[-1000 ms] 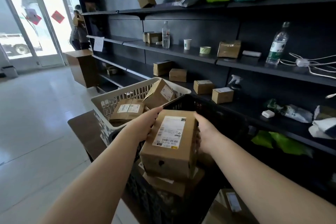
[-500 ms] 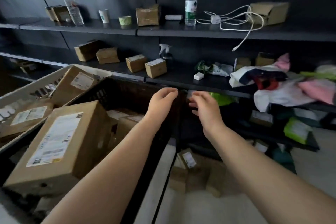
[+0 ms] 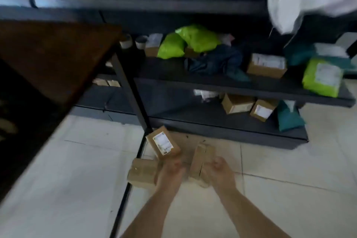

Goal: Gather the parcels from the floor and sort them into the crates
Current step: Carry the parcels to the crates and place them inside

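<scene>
Reaching down to the floor, both hands are lowered onto the parcels: the left hand by the labelled parcel, the right hand against the upright parcel. Neither grip can be told through blur; a firm clasp seems needed next.

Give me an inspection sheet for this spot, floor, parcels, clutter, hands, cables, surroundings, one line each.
Surface: pale tiled floor, with a flat brown cardboard sheet by the shelf base.
Job's things: three small cardboard parcels on the floor: labelled box, plain box, upright box.
Clutter: green mailers, a dark bag and more boxes on the lower shelves.
Hands: left hand at the labelled box, right hand against the upright box; the picture is blurred, so grip cannot be told.
Cables: nothing seen.
Surroundings: dark shelving unit ahead; a dark brown surface at left.
</scene>
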`<state>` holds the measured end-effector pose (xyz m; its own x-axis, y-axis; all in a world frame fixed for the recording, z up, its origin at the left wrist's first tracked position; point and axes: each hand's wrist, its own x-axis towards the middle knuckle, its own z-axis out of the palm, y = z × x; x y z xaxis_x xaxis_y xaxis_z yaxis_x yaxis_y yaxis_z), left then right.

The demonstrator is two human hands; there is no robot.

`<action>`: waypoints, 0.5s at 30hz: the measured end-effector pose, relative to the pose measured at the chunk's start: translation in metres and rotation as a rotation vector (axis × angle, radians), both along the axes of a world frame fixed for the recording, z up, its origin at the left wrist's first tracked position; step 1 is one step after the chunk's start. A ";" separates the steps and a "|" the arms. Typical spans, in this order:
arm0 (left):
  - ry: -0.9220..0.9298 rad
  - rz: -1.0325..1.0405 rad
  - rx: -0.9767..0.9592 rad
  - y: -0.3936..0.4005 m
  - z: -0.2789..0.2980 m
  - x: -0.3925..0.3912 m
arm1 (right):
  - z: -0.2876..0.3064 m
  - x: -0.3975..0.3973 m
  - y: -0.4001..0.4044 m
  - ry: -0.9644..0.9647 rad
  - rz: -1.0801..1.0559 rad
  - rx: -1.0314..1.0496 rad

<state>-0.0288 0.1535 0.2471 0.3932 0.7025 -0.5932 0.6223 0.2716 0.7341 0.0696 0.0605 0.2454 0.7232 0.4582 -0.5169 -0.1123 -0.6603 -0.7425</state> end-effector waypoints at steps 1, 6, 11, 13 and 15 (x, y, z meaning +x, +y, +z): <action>-0.001 -0.034 -0.014 -0.003 -0.045 0.003 | -0.049 -0.001 0.002 -0.032 0.029 -0.069; 0.014 -0.037 0.064 0.003 -0.233 0.024 | -0.246 0.009 0.029 -0.184 0.055 -0.279; -0.072 0.030 0.027 0.019 -0.346 0.059 | -0.366 0.031 0.051 -0.356 0.159 -0.371; -0.056 -0.068 0.030 0.016 -0.371 0.067 | -0.391 0.037 0.046 -0.418 0.171 -0.334; -0.052 -0.115 0.052 0.010 -0.383 0.070 | -0.399 0.044 0.037 -0.397 0.090 -0.289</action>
<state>0.0411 0.1634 -0.1355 0.5021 0.6804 -0.5338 0.6076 0.1617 0.7776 0.1132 0.0976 -0.1539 0.8539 0.4068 -0.3245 0.2091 -0.8393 -0.5019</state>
